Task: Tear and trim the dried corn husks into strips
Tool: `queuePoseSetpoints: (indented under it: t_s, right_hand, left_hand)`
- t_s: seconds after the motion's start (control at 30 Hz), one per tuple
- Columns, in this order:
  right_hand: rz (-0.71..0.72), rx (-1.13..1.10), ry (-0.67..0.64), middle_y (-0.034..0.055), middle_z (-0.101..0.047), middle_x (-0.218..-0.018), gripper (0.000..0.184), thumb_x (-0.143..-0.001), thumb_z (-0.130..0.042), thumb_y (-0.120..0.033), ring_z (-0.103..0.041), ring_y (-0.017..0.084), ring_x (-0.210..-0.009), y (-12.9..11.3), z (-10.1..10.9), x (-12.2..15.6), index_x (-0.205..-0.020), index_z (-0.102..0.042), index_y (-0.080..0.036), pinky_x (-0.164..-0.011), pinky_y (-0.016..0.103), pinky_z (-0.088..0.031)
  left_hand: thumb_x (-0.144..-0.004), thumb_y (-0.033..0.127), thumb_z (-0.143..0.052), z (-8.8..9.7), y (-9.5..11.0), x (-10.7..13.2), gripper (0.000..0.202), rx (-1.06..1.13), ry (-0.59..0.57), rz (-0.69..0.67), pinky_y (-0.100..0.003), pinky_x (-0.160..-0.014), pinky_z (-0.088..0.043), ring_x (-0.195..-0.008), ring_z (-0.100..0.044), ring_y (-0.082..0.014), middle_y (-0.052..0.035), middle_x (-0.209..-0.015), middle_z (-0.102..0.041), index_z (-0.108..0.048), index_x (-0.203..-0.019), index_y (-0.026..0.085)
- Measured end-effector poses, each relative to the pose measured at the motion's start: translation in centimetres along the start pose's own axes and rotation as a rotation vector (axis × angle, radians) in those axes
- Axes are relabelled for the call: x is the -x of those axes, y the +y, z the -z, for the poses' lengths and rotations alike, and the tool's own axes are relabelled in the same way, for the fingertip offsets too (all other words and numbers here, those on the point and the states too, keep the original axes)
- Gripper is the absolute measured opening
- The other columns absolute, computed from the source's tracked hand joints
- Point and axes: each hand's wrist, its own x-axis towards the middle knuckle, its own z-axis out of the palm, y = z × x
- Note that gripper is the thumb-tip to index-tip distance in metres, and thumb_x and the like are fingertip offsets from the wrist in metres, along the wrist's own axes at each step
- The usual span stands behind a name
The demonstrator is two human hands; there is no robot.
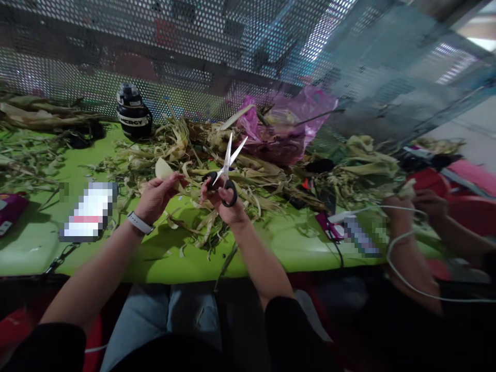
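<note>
My right hand (225, 202) grips a pair of scissors (228, 168) by their black handles, with the silver blades spread apart and pointing up. My left hand (155, 199), with a white band on the wrist, pinches a pale piece of corn husk (165, 169) just left of the blades. Both hands are raised above a green table (163, 258), in front of a heap of dried corn husks (201, 150).
A black bottle (133, 112) stands at the back by a perforated metal screen (194, 46). A pink plastic bag (281, 129) lies behind the husks. Another person's hands (414, 204) work at the right with a white cable. A purple object (10, 211) sits far left.
</note>
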Motion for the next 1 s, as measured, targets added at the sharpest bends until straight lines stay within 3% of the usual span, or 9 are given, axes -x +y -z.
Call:
queuePoseSetpoints:
  t_s: [0.07,0.17,0.3,0.43,0.5,0.6,0.77,0.9,1.0]
  right_hand:
    - [-0.055,-0.093,0.085,0.0020,-0.062,-0.080,0.044,-0.067,-0.072,-0.057,-0.059,0.016,-0.070,0.0,-0.1,-0.5,-0.091,-0.060,-0.023,-0.069,0.034,-0.056]
    - [-0.085,-0.190,0.171,0.0010,-0.061,-0.078,0.043,-0.062,-0.074,-0.055,-0.058,0.015,-0.070,-0.3,-0.1,-0.9,-0.087,-0.061,-0.022,-0.068,0.032,-0.055]
    - [0.009,-0.158,0.259,0.0011,-0.063,-0.079,0.039,-0.065,-0.073,-0.053,-0.060,0.017,-0.074,-0.7,0.4,-1.1,-0.088,-0.060,-0.024,-0.071,0.034,-0.056]
    - [0.061,-0.099,0.254,0.0029,-0.066,-0.082,0.040,-0.068,-0.070,-0.055,-0.065,0.021,-0.088,-0.8,0.9,-1.2,-0.090,-0.058,-0.024,-0.072,0.036,-0.057]
    - [0.076,-0.079,0.251,0.0031,-0.066,-0.083,0.041,-0.067,-0.071,-0.055,-0.066,0.022,-0.092,-0.7,1.0,-1.2,-0.091,-0.057,-0.024,-0.072,0.036,-0.058]
    - [0.082,-0.007,0.256,0.0039,-0.067,-0.087,0.042,-0.069,-0.071,-0.056,-0.066,0.023,-0.094,-0.6,1.0,-1.3,-0.092,-0.056,-0.024,-0.073,0.036,-0.059]
    - [0.059,0.197,0.347,0.0027,-0.065,-0.091,0.046,-0.066,-0.079,-0.052,-0.066,0.019,-0.085,-0.2,1.2,-1.7,-0.090,-0.054,-0.023,-0.073,0.035,-0.059]
    - [0.048,0.327,0.351,-0.0002,-0.061,-0.086,0.051,-0.061,-0.082,-0.052,-0.059,0.014,-0.072,-0.1,1.8,-1.8,-0.091,-0.052,-0.023,-0.067,0.030,-0.055]
    - [-0.005,0.458,0.231,-0.0021,-0.057,-0.080,0.047,-0.063,-0.080,-0.049,-0.052,0.011,-0.066,-0.6,2.2,-1.3,-0.090,-0.054,-0.021,-0.062,0.026,-0.047]
  left_hand:
    - [-0.067,0.036,-0.085,0.2,-0.1,-0.1,0.027,-0.029,0.016,-0.064,-0.024,-0.073,-0.053,-0.071,-0.068,-0.0125,-0.0042,-0.076,-0.075,-0.077,-0.080,0.014]
    - [-0.064,0.027,-0.085,0.4,0.0,-0.1,0.022,-0.058,-0.012,-0.113,-0.026,-0.088,-0.052,-0.082,-0.069,-0.0140,-0.0036,-0.084,-0.077,-0.079,-0.083,0.017]
    - [-0.061,0.018,-0.073,0.7,0.6,0.2,0.012,-0.212,-0.185,-0.091,-0.035,-0.102,-0.049,-0.104,-0.068,-0.0239,-0.0072,-0.095,-0.078,-0.079,-0.071,0.018]
    - [-0.067,0.021,-0.071,1.2,0.7,0.1,0.007,-0.401,-0.286,-0.128,-0.037,-0.105,-0.047,-0.120,-0.062,-0.0284,-0.0086,-0.123,-0.071,-0.076,-0.063,0.018]
    - [-0.068,0.027,-0.074,1.4,0.4,-0.1,0.010,-0.433,-0.282,-0.025,-0.038,-0.095,-0.053,-0.107,-0.068,-0.0278,-0.0106,-0.110,-0.076,-0.076,-0.066,0.018]
    - [-0.064,0.031,-0.077,1.5,0.1,-0.3,0.015,-0.404,-0.213,0.095,-0.033,-0.071,-0.059,-0.078,-0.071,-0.0224,-0.0085,-0.083,-0.075,-0.074,-0.065,0.016]
    - [-0.058,0.024,-0.071,1.1,0.5,-0.6,0.011,-0.346,0.079,-0.027,-0.022,-0.053,-0.054,-0.064,-0.065,-0.0150,-0.0056,-0.074,-0.072,-0.069,-0.059,0.014]
    - [-0.056,0.021,-0.063,1.1,0.8,-1.1,0.013,-0.366,0.264,-0.073,-0.021,-0.049,-0.050,-0.060,-0.065,-0.0158,-0.0040,-0.065,-0.068,-0.068,-0.064,0.013]
    - [-0.056,0.020,-0.061,1.3,1.0,-1.4,0.011,-0.287,0.329,-0.123,-0.022,-0.052,-0.052,-0.062,-0.067,-0.0161,-0.0034,-0.065,-0.066,-0.066,-0.063,0.013]
